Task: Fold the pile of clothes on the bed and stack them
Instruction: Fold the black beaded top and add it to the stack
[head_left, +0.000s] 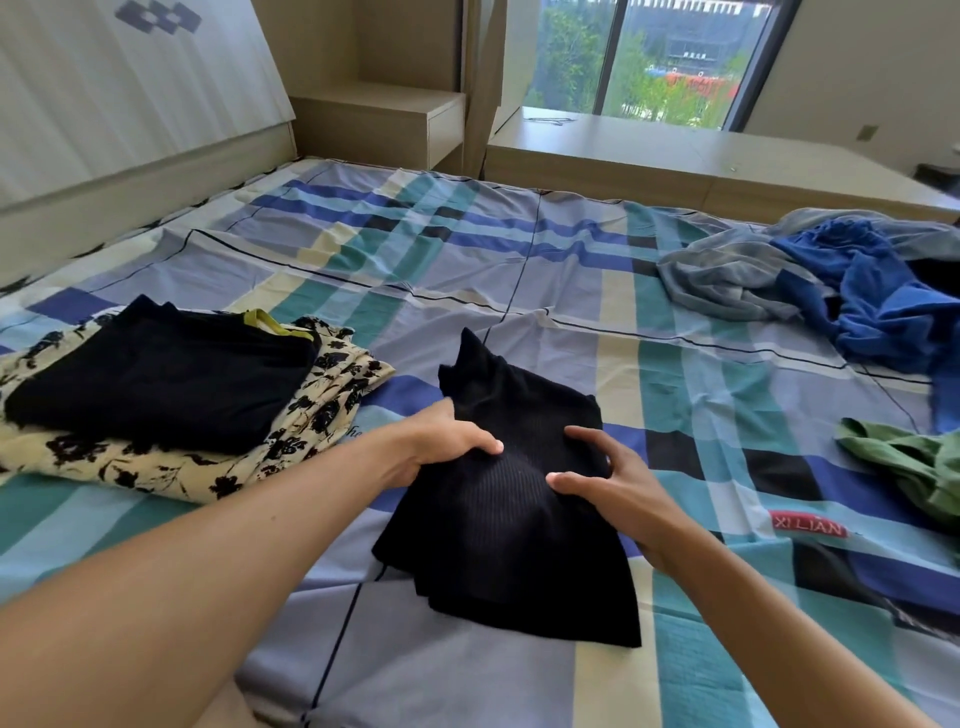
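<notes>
On the left of the bed (467, 260) a folded black top (156, 384) lies stacked on a folded floral garment (182, 467), so two appear done. At centre, the left grip (447, 441) and the right grip (613, 483) both clutch a black ribbed garment (509, 519), which lies partly folded on the sheet. Further right, a grey garment (727, 280), a blue garment (883, 301) and a green garment (914, 462) lie crumpled and unfolded, so the task is probably about half finished.

Black ribbed garment (511, 499), part-folded, on bed (519, 249)
</notes>
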